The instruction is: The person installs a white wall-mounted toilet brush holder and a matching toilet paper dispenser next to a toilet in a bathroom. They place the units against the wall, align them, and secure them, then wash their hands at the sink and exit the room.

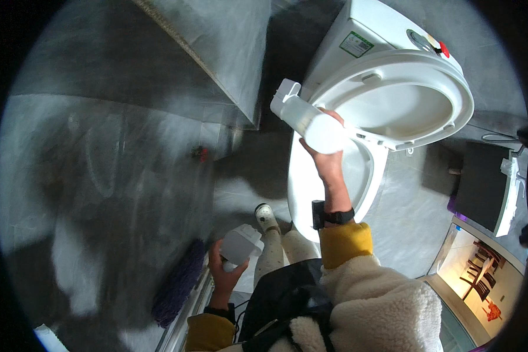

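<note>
In my right hand (pixel 328 158) is a translucent white canister (pixel 302 117) with a squarish white cap at its far left end. It lies tilted above the white toilet (pixel 304 193), its round white end toward me, and my fingers wrap round that end. Lower down, my left hand (pixel 222 273) grips a pale grey-white plastic container (pixel 240 243), boxy in outline, beside my leg. Its inside cannot be made out. The toilet's seat and lid (pixel 408 100) are raised, leaning back on the tank, and my right forearm hides part of the bowl.
A dark purple shaggy mat (pixel 180 281) lies at the lower left beside a metal door track. At the right, a dark-fronted basin cabinet (pixel 484 185) juts out. Above left stands a grey wall edge (pixel 199 58). A lit doorway (pixel 475 264) shows chairs beyond.
</note>
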Action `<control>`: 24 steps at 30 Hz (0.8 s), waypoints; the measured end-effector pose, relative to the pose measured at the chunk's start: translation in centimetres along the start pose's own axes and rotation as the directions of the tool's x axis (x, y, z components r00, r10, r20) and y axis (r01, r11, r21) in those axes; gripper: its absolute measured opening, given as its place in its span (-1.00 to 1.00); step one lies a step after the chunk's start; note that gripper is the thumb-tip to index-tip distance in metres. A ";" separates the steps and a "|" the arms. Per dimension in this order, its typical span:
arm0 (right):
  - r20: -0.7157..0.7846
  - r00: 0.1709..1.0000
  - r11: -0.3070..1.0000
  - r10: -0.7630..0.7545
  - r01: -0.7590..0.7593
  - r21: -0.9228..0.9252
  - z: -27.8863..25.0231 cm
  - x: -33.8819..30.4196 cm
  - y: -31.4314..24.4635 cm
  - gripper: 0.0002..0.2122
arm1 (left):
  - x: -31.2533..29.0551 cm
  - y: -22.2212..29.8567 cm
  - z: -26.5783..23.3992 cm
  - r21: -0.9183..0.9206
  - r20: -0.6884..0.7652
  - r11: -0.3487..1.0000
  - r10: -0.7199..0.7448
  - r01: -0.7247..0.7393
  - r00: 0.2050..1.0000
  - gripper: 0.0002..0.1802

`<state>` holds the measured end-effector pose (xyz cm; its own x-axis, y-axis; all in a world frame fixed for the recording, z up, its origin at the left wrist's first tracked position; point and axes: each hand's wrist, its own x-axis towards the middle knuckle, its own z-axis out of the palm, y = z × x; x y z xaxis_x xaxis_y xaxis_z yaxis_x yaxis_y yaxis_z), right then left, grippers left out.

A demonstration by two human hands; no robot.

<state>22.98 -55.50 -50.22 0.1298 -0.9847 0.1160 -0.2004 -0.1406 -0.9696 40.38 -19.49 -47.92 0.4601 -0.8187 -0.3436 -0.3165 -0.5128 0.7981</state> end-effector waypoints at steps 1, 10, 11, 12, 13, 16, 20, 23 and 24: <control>0.001 1.000 1.000 -0.005 0.005 0.003 0.8 0.7 0.2 -0.28 | 0.0 0.0 0.0 0.015 -0.010 1.000 -0.005 0.005 1.000 -0.06; -0.088 0.983 0.915 -0.163 0.118 -0.385 4.3 1.6 -1.9 -0.37 | 0.4 -0.2 -0.1 0.051 -0.041 0.997 0.062 -0.060 0.997 -0.09; -0.073 0.978 0.913 -0.197 0.155 -0.378 4.2 1.7 -2.3 -0.37 | 0.5 -0.3 -0.1 0.034 -0.034 0.998 0.051 -0.049 0.998 -0.09; -0.057 0.971 0.908 -0.230 0.193 -0.370 4.2 2.1 -2.3 -0.38 | 0.5 -0.4 -0.1 0.013 -0.041 0.999 0.046 -0.045 0.998 -0.09; -0.040 0.964 0.904 -0.262 0.230 -0.361 4.2 2.4 -2.2 -0.39 | 0.5 -0.5 -0.1 0.000 -0.029 0.999 0.036 -0.036 0.999 -0.08; -0.033 0.980 0.956 -0.196 0.183 -0.229 6.0 6.0 0.6 -0.41 | 0.4 -0.4 -0.2 -0.004 -0.004 1.000 0.015 -0.015 1.000 -0.06; -0.138 0.983 0.927 -0.120 0.061 -0.370 8.8 10.5 6.9 -0.43 | 0.4 0.2 -0.5 -0.067 -0.014 0.998 -0.014 0.013 1.000 -0.07; -0.085 0.968 0.942 0.236 -0.249 -0.227 9.5 14.1 10.2 -0.43 | 0.5 0.2 -0.7 -0.019 -0.019 0.999 0.036 -0.037 0.999 -0.07; -0.157 0.910 0.908 0.383 -0.402 -0.118 9.7 14.7 10.7 -0.46 | 0.5 0.1 -0.7 -0.008 -0.021 0.999 0.052 -0.052 0.998 -0.06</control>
<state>32.21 -70.48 -60.94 -0.1112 -0.9663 -0.2320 -0.3485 0.2565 -0.9015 41.17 -19.79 -47.64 0.4602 -0.8386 -0.2917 -0.3330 -0.4676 0.8188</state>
